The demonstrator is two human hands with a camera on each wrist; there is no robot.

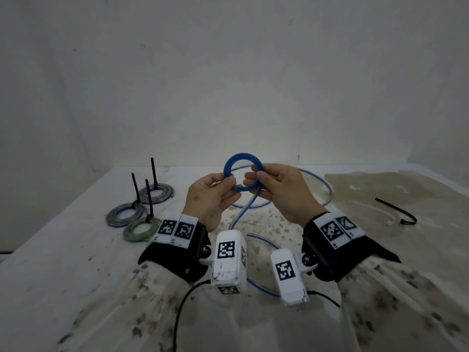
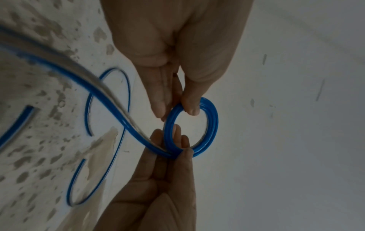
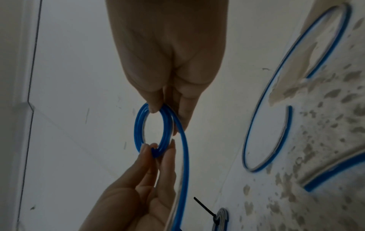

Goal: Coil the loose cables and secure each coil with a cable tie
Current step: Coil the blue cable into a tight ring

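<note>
Blue was the colour of the cable [image 1: 243, 172] we were winding, and we held its small coil up in the air over the table [image 1: 76, 250], in the middle of our view. Our left hand [image 1: 210, 199] pinched the coil at about 8 o'clock on the ring. Our right hand [image 1: 279, 191] pinched it at about 3 o'clock, thumb and fingers tight on the strands. So both hands were closed on the coil.

We judged this was the winding step, and not yet the tying step. A long loose tail [image 1: 256, 273] hung from the coil and snaked over the table toward 6 o'clock. Next we would need to feed more of that tail around the ring while one hand kept the turns from springing open.

The cable looked smooth and shiny, with several neat turns side by side. A black tie [image 1: 396, 209] lay ready at 3 o'clock. Three tied coils [image 1: 137, 219] sat at 9 o'clock.
</note>
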